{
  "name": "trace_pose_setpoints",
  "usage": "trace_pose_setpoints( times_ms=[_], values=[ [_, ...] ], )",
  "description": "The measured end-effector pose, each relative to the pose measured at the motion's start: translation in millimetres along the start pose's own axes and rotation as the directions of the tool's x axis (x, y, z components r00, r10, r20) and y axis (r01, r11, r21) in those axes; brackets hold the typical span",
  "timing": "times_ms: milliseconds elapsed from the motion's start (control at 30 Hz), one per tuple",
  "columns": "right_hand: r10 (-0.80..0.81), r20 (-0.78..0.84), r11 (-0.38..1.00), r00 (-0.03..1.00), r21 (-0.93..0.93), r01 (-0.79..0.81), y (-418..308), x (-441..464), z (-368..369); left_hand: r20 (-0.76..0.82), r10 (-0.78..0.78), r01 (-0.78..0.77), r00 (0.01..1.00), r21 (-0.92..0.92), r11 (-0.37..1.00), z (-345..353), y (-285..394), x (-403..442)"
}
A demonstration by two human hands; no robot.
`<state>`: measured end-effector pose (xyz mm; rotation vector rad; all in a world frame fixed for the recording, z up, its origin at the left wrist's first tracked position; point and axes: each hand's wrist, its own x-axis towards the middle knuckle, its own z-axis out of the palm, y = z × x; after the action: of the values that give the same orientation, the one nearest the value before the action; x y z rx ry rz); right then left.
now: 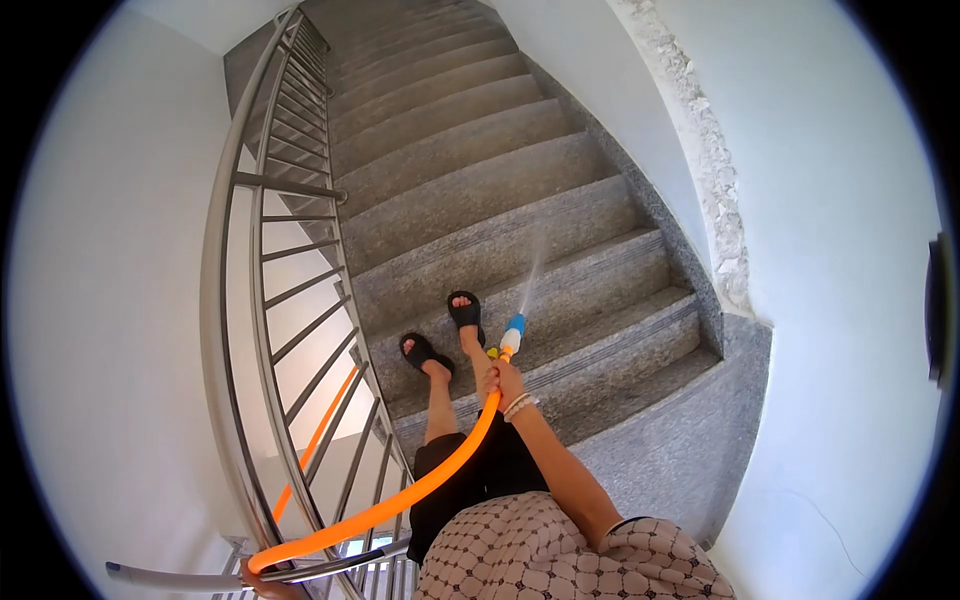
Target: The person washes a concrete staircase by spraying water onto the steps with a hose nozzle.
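My right hand (504, 380) is wrapped round the orange hose (400, 500) just behind its blue and white nozzle (514, 330). A thin spray of water leaves the nozzle towards the grey stone steps (480, 230). From this hand the hose curves down to the lower left, over the metal railing. There my left hand (268, 583), partly hidden by the hose and rail, is closed on the hose near the frame's bottom edge. A yellow part (492, 353) shows beside the nozzle.
The metal railing (215, 300) runs along the left of the stairs. Another stretch of orange hose (318, 435) shows behind its bars. My feet, in black sandals (466, 310), rest on the steps. A white wall (840, 250) with a rough edge stands at the right.
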<state>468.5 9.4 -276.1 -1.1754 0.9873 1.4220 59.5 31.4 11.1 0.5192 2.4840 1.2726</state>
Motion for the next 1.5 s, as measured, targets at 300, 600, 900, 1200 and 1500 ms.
trace_pose_setpoints(
  times_ms=[300, 600, 900, 1200, 1500],
  values=[
    [-0.160, -0.077, 0.986, 0.984, -0.050, 0.156, -32.9, -2.8, -5.8, 0.055, 0.043, -0.044, 0.998, 0.033, 0.998, -10.1, -13.2, 15.9],
    [-0.125, -0.056, 0.992, 0.991, -0.023, 0.124, -28.5, -13.1, -11.0, 0.057, 0.069, -0.070, 0.996, 0.008, 0.998, -14.5, -11.0, 12.1],
    [-0.175, -0.164, 0.985, 0.971, -0.037, 0.171, -28.7, -23.0, -44.8, 0.089, -0.026, 0.024, 0.996, 0.024, 0.999, -9.4, -2.6, 6.8],
    [-0.253, -0.131, 0.965, 0.959, -0.103, 0.240, -42.8, -33.2, -46.4, 0.011, -0.020, 0.021, 1.000, -0.046, 0.999, -2.5, 1.8, 3.9],
    [-0.200, -0.093, 0.973, 0.975, -0.132, 0.187, -67.3, -51.1, -12.4, 0.068, 0.023, -0.019, 0.997, -0.059, 0.998, -18.5, -20.8, 31.2]
  ],
)
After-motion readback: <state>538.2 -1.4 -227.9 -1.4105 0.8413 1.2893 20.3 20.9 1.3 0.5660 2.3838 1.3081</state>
